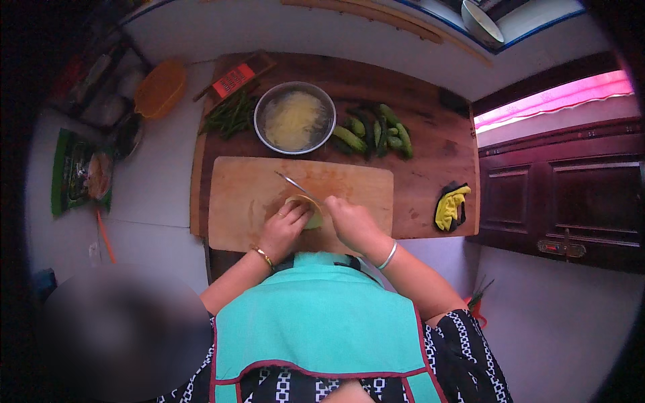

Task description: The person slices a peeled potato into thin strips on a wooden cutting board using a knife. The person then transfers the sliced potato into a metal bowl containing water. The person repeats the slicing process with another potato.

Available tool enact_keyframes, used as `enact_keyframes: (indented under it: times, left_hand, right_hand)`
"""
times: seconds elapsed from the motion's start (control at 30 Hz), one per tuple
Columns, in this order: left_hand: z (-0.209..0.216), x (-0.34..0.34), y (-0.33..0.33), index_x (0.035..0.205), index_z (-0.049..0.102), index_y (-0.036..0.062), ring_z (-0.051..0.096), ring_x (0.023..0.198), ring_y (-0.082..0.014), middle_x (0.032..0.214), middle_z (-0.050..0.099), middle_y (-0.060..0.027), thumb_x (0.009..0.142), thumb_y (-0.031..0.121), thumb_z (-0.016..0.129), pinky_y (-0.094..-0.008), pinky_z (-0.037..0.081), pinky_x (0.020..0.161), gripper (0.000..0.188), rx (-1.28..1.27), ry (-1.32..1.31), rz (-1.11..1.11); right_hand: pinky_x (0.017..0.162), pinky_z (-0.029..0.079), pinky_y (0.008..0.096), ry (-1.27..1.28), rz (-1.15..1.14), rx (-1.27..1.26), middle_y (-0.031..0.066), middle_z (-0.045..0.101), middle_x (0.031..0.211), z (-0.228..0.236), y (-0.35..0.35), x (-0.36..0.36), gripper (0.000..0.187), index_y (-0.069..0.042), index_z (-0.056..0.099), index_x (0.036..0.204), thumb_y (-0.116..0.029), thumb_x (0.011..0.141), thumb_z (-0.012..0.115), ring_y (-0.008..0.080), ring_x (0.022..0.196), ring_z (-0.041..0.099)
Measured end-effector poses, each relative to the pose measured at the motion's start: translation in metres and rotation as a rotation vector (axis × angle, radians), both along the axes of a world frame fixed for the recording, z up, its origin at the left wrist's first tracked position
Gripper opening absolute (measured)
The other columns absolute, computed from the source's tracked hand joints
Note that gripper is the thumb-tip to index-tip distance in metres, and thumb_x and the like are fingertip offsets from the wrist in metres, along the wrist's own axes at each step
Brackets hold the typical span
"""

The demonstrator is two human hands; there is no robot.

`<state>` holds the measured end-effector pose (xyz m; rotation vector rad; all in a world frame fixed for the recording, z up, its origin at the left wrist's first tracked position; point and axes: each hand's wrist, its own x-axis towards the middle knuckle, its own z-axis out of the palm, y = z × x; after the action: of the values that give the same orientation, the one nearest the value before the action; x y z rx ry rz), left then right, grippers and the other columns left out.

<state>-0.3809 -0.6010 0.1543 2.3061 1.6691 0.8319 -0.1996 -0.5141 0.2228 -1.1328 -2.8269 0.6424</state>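
Note:
On a wooden cutting board (238, 195), my left hand (285, 225) presses its fingers down on a pale green piece of vegetable (314, 219). The exact kind of vegetable is hidden by the hand. My right hand (351, 223) is closed around the handle of a knife (293, 182), whose blade shows almost edge-on and points away to the left. The blade crosses just beyond the piece; whether it touches cannot be told. Behind the board stands a metal bowl (261, 138) of pale yellow shreds (293, 121).
Right of the bowl lie several green vegetables (377, 133). Long green beans (233, 115) and a red-labelled item (233, 80) lie to its left. A yellow-and-black cloth-like thing (451, 207) rests at the table's right. An orange basket (161, 88) and a green bag (70, 171) are farther left.

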Motion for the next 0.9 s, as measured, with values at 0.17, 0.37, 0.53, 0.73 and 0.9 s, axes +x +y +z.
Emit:
enact_keyframes:
  times: [0.17,0.37,0.53,0.73,0.9]
  left_hand:
    - [0.001,0.0,0.003,0.116,0.06,0.0097,0.052,0.117,-0.0244,0.119,0.058,-0.0062,0.077,0.008,0.055,-0.0315,0.05,0.088,0.039,-0.042,0.058,0.017]
    - [0.006,0.005,0.002,0.115,0.06,0.0084,0.05,0.118,-0.0242,0.119,0.057,-0.0062,0.077,0.007,0.053,-0.0318,0.049,0.091,0.038,-0.04,0.054,0.035]
    - [0.005,0.005,0.002,0.114,0.06,0.0069,0.049,0.119,-0.025,0.12,0.057,-0.0071,0.078,0.007,0.052,-0.0324,0.048,0.092,0.037,-0.024,0.02,0.035]
    - [-0.001,0.005,-0.001,0.114,0.06,0.0066,0.049,0.119,-0.0255,0.12,0.056,-0.0075,0.078,0.007,0.053,-0.0329,0.048,0.092,0.037,-0.065,0.027,0.052]
    - [0.003,0.005,-0.001,0.114,0.06,0.0079,0.049,0.119,-0.0256,0.12,0.057,-0.0076,0.077,0.007,0.054,-0.032,0.049,0.091,0.038,-0.043,0.028,0.046]
  right_hand:
    - [0.05,0.051,0.0435,-0.016,0.077,0.054,0.0184,0.059,0.081,0.013,-0.003,0.005,0.009,-0.004,0.042,0.092,-0.009,0.086,0.046,0.0358,0.064,0.063]
    - [0.052,0.051,0.0442,-0.037,0.078,0.042,0.0192,0.059,0.08,0.006,0.0,0.005,0.008,-0.004,0.043,0.092,-0.009,0.086,0.045,0.0366,0.065,0.063]
    - [0.056,0.051,0.0465,-0.03,0.027,-0.03,0.0207,0.059,0.084,-0.028,0.005,0.008,0.009,-0.003,0.043,0.093,-0.009,0.086,0.045,0.0386,0.067,0.062]
    - [0.059,0.05,0.0477,-0.164,0.069,-0.07,0.0214,0.059,0.085,0.037,-0.001,0.0,0.012,-0.003,0.043,0.095,-0.005,0.084,0.046,0.0405,0.073,0.062]
    - [0.055,0.052,0.0459,-0.031,0.062,0.017,0.02,0.059,0.084,-0.014,0.002,-0.001,0.011,-0.004,0.043,0.096,-0.011,0.087,0.045,0.0379,0.067,0.063]
